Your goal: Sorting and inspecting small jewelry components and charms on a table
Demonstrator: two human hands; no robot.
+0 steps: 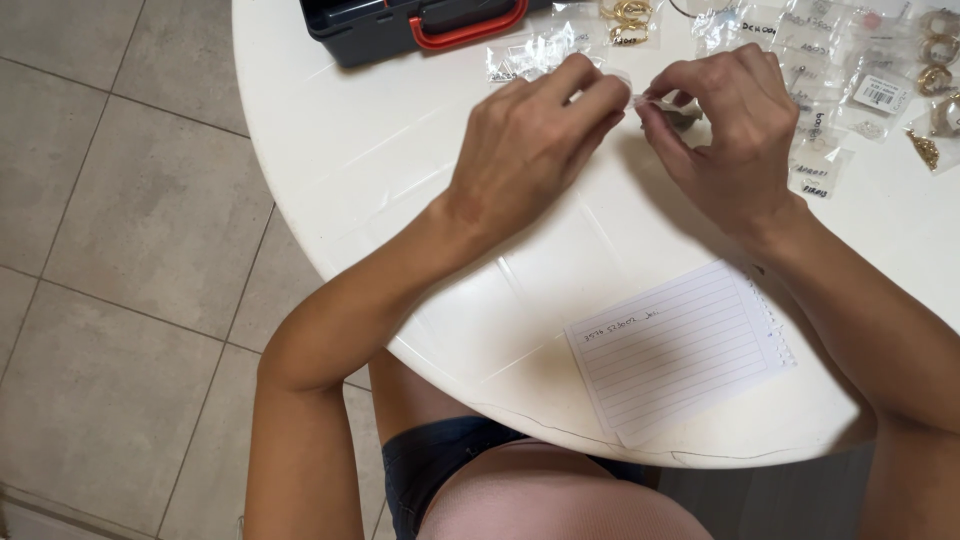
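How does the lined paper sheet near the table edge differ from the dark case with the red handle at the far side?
The lined paper sheet is white, flat and thin; the dark case is a bulky, dark grey box with a red handle. The sheet lies whole in view near the table's front edge, at an angle; the case sits at the far edge, cut off by the frame. The sheet bears a line of handwriting; the case shows none. Both rest on the white table, untouched by either hand.
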